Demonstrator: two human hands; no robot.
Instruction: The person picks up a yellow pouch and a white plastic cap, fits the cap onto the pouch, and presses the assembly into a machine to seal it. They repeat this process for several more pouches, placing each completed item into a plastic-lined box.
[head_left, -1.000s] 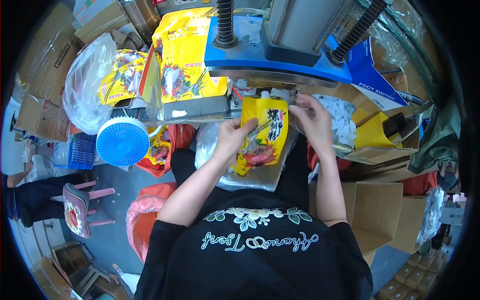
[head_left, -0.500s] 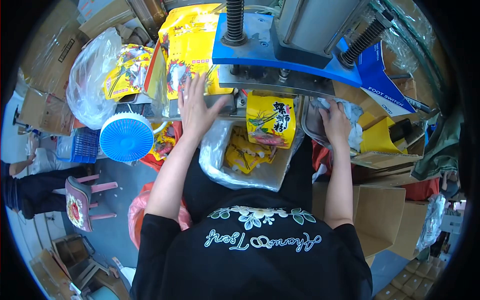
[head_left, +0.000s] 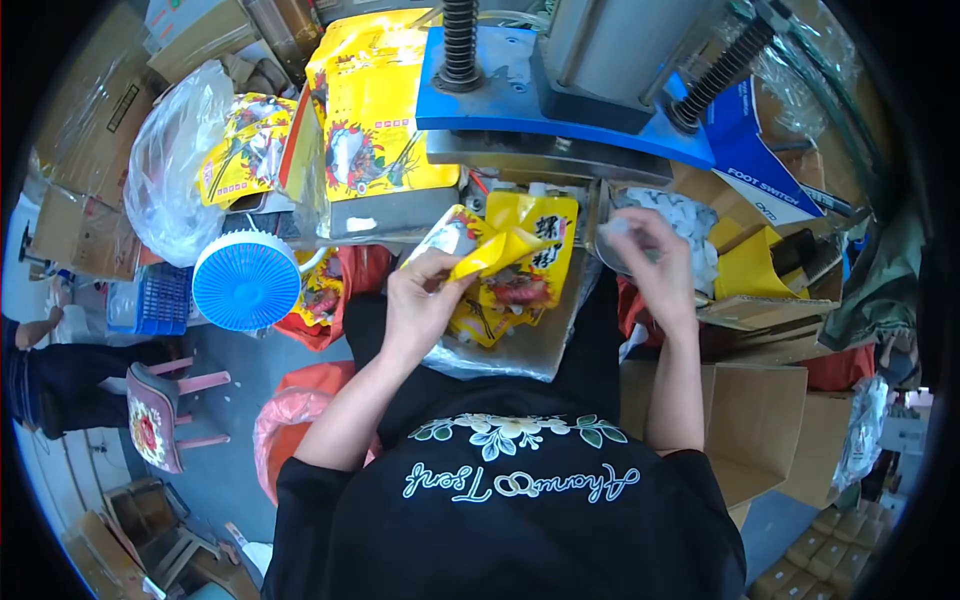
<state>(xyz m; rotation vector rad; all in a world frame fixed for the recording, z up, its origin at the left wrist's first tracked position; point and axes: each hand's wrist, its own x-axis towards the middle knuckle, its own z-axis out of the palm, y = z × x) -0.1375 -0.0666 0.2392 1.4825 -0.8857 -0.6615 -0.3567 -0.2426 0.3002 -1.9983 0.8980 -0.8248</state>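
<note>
Over the lined box, my left hand (head_left: 422, 305) pinches a yellow printed food pouch (head_left: 490, 256) by its edge; the pouch is bent, its mouth facing right. Another yellow pouch (head_left: 553, 262) with black lettering hangs just behind it, below the press. My right hand (head_left: 655, 262) is closed at the fingertips on a small whitish, translucent piece, too blurred to name, above a metal tray (head_left: 606, 245) with pale crumpled packets (head_left: 690, 225) beside it. Several yellow pouches (head_left: 490, 325) lie in the plastic-lined box (head_left: 500, 365) at my lap.
A blue press (head_left: 560, 128) with springs stands ahead. At its left lies a stack of yellow pouches (head_left: 385, 110). A blue fan (head_left: 247, 280) and a plastic bag (head_left: 175, 170) are further left. Cartons (head_left: 755, 425) stand at right. Another person's legs (head_left: 85, 385) show far left, near a stool (head_left: 155, 415).
My left hand has come from the pouch stack to the box with a pouch in it. My right hand has lifted off the tray with a small pale piece.
</note>
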